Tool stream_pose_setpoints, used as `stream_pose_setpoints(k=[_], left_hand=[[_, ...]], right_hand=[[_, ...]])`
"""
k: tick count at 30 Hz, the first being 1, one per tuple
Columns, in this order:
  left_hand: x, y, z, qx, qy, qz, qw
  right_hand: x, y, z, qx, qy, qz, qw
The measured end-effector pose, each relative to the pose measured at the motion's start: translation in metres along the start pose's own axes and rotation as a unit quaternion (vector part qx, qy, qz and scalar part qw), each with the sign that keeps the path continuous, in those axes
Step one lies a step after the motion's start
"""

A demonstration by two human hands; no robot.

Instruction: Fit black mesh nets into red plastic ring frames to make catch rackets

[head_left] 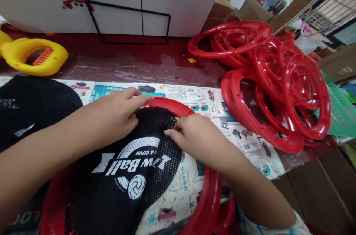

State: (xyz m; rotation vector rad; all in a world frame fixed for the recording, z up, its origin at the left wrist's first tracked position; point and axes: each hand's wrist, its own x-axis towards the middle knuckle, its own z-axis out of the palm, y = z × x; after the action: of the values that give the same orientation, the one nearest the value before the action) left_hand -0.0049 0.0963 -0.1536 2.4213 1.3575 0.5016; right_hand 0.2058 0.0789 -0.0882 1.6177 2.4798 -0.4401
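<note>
A black mesh net [122,175] with white ball lettering lies across a large red plastic ring [213,190] in front of me. My left hand [125,111] is closed at the net's far edge, with the index finger reaching along the ring's far rim. To its right, my right hand [191,135] pinches the net's right edge, its thumb on the mesh and its curled fingers over the rim. The net covers the ring's left part, while printed sheets show through the gap on the right. My left forearm partly hides another black mesh net [41,105].
Red rings [306,98] are piled at the right. A yellow plastic handle [47,59] lies at the far left. Behind stand a black wire frame [133,9] and a white and red carton [183,12]. Printed sheets [183,96] cover the table's near part.
</note>
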Motion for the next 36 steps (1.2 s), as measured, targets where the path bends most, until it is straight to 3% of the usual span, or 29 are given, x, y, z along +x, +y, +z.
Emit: stream_pose_setpoints(k=[4,7,11,21,28,36], left_hand=[[-0.001,-0.003,-0.005,0.042,-0.039,-0.030,0.998],[0.003,0.003,-0.004,0.012,0.000,-0.023,1.000],[0.008,0.013,0.002,-0.059,0.041,0.043,0.996],[0.008,0.009,0.011,-0.079,0.019,0.031,0.996],[0.007,0.010,0.013,-0.059,0.019,0.049,0.997],[0.006,0.012,0.015,-0.037,0.037,0.059,0.997]], right_hand=[[0.008,-0.009,0.020,-0.044,0.032,0.011,0.998],[0.013,-0.008,0.026,-0.022,0.050,0.003,0.998],[0.010,-0.004,0.019,0.029,0.076,0.014,0.997],[0.010,-0.005,0.031,0.033,0.047,0.008,0.998],[0.005,0.001,0.010,0.097,0.070,0.048,0.992],[0.006,0.006,0.003,0.135,0.039,0.022,0.990]])
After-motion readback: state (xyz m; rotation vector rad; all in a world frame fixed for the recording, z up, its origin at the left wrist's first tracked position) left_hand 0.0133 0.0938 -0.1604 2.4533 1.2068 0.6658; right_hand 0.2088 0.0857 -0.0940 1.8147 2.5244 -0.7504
